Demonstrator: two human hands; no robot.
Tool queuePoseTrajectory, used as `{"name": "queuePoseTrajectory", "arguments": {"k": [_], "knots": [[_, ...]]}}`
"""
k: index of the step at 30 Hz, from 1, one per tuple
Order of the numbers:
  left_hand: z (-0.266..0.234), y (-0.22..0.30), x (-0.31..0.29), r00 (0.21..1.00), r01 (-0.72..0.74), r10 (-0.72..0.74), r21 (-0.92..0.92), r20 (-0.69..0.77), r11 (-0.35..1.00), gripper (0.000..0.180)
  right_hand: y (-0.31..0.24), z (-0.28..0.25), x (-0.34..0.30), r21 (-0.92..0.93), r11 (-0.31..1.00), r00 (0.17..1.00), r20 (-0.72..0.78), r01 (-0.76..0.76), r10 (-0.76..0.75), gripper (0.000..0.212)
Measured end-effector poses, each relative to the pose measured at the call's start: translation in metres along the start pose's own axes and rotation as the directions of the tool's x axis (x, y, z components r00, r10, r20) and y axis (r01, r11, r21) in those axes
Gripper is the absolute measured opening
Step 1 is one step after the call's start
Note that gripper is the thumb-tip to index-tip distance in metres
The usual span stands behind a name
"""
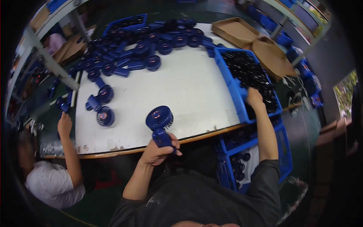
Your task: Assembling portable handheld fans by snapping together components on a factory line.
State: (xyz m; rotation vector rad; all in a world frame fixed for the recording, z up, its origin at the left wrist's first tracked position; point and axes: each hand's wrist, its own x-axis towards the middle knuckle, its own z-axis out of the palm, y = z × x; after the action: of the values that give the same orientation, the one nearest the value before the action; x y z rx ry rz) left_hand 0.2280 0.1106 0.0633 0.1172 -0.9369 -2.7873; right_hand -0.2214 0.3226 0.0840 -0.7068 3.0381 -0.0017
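My left hand [158, 150] is wrapped round the handle of a dark blue handheld fan [159, 117], which it holds up over the table's front edge with the round head uppermost. At the right, my right hand [255, 97] reaches over the wall of a blue plastic crate [229, 84] among small black parts [249, 70]. Its fingertips are hidden or blurred there, so I cannot see whether they grip anything. A blue patch beside the fingers is too blurred to name. Left of the held fan, separate blue handheld fans [105, 116] lie on the white tabletop [177, 90].
Many more blue fans [141, 49] are heaped at the back, near a blue tray [126, 23]. Open cardboard boxes [235, 31] stand at the back right. Below the table sits a blue crate [281, 151] containing fans. A co-worker's hand [64, 123] holds a blue item at the left.
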Motion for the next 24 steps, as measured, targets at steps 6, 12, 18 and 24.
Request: {"name": "queuePoseTrajectory", "arguments": {"k": [6, 12, 18, 24], "knots": [[0.005, -0.013, 0.005, 0.969, 0.033, 0.014, 0.184, -0.247, 0.982, 0.022, -0.011, -0.019, -0.026, 0.588, 0.787, 0.975, -0.211, 0.188, -0.075, 0.041], [0.029, -0.012, 0.034, 0.936, -0.054, 0.1, 0.143, -0.337, 0.988, 0.037, -0.178, -0.011, -0.207, 0.959, 0.189, 0.814, -0.067, 0.213, -0.577, 0.043], [0.006, -0.005, 0.021, 0.942, -0.004, 0.072, 0.203, -0.329, 0.979, 0.032, -0.205, -0.013, -0.231, 0.697, 0.227, 0.645, -0.423, 0.68, -0.636, 0.042], [0.006, -0.009, 0.007, 0.974, 0.165, -0.111, 0.286, -0.195, 0.944, 0.041, -0.208, -0.02, -0.207, 0.679, 0.11, 0.56, -0.491, 0.726, -0.667, 0.029]]}}
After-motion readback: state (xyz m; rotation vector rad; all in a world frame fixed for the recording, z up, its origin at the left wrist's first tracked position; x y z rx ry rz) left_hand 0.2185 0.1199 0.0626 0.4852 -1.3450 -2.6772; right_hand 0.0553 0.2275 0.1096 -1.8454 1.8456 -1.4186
